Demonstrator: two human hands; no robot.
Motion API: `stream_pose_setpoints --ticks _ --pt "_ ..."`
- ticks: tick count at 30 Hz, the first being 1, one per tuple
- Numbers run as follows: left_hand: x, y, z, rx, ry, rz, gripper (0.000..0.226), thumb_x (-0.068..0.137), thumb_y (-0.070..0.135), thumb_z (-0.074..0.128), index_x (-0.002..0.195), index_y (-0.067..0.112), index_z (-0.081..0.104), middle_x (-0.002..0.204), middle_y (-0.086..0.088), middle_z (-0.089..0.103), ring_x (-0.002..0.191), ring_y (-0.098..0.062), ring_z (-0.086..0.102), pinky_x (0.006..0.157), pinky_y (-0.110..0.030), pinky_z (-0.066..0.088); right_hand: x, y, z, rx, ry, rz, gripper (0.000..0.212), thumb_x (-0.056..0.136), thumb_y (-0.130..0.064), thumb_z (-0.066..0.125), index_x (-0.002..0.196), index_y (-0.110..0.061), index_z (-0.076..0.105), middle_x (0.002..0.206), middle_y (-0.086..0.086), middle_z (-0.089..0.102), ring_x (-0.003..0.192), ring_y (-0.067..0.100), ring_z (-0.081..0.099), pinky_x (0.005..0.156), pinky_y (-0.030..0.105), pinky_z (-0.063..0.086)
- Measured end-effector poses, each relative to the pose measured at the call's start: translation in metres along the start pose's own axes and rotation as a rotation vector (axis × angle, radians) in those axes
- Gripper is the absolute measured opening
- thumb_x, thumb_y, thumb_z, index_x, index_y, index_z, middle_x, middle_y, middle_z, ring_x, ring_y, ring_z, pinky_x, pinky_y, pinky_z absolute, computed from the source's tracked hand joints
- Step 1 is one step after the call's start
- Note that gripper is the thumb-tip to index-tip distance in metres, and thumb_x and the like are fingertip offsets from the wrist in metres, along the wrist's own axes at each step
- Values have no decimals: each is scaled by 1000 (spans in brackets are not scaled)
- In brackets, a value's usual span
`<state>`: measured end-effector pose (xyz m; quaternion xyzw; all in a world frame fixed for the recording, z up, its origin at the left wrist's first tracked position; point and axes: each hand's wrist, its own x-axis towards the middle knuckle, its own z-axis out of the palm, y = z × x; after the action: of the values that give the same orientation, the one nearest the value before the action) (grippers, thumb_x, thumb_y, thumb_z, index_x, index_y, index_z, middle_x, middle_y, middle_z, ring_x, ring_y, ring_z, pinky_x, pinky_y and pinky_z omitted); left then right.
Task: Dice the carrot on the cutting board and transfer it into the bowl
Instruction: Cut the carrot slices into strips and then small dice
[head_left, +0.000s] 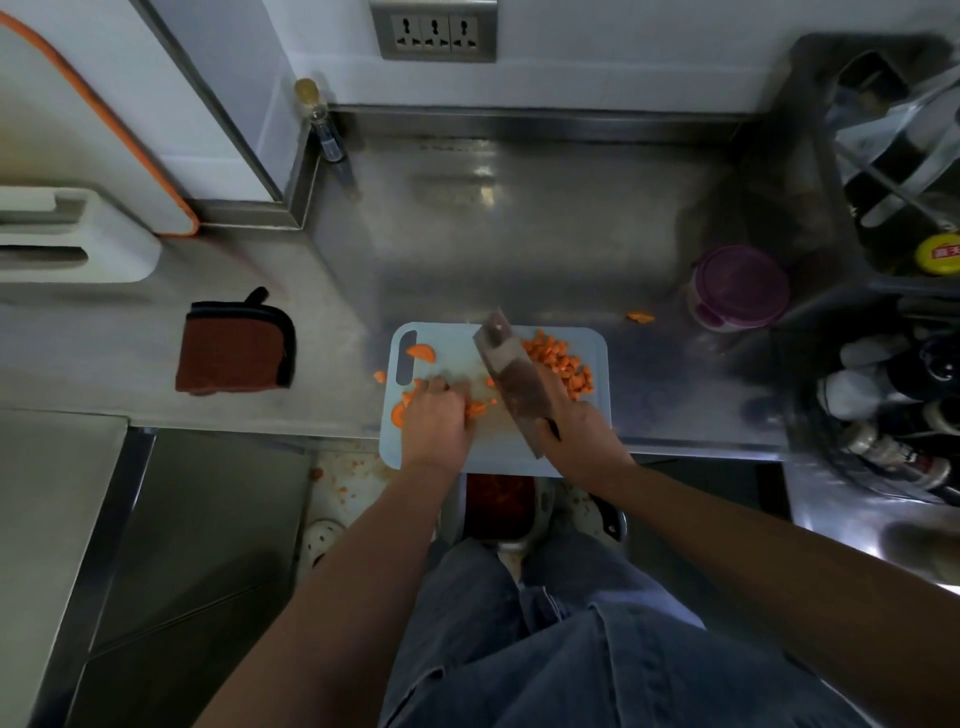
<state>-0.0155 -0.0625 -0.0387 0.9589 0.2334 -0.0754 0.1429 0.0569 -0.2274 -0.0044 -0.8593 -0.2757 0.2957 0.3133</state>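
Observation:
A pale blue cutting board (592, 410) lies at the counter's front edge. A heap of diced carrot (563, 364) sits on its right side. Half-moon carrot slices (422, 353) lie near the board's handle slot at left. My left hand (435, 415) has its fingers curled over a bunch of carrot slices (477, 408) on the board's left half. My right hand (582, 428) grips the handle of a cleaver (511, 375), whose broad blade stands over the board just right of my left fingers. No bowl is plainly visible on the counter.
A brown pot holder (234, 345) lies left of the board. A purple-lidded container (737, 288) stands at the right, with a stray carrot piece (640, 317) beside it. Bottles fill a rack (883, 405) at far right. A bin with carrot scraps (500, 501) sits on the floor below.

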Motion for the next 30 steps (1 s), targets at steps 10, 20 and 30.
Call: stream_pose_setpoints --ticks 10,20,30 --pt "-1 -5 1 148 30 -48 26 91 34 57 102 11 63 106 -7 60 105 -24 53 83 -33 43 5 5 17 -158 -86 6 75 96 -16 41 152 -38 -3 75 8 58 63 24 58 65 43 54" --pt "10 14 7 -103 100 -27 28 93 37 59 102 12 64 100 -7 62 96 -24 57 79 -35 43 7 17 0 -231 116 25 53 94 -16 43 143 -19 25 68 8 57 54 26 51 53 35 43" --pt "11 48 -21 -933 85 -570 31 99 29 48 91 1 58 83 -11 65 78 -29 62 67 -35 44 6 -1 7 -479 94 -319 52 85 -15 55 133 -27 38 113 10 48 68 30 58 49 33 43"
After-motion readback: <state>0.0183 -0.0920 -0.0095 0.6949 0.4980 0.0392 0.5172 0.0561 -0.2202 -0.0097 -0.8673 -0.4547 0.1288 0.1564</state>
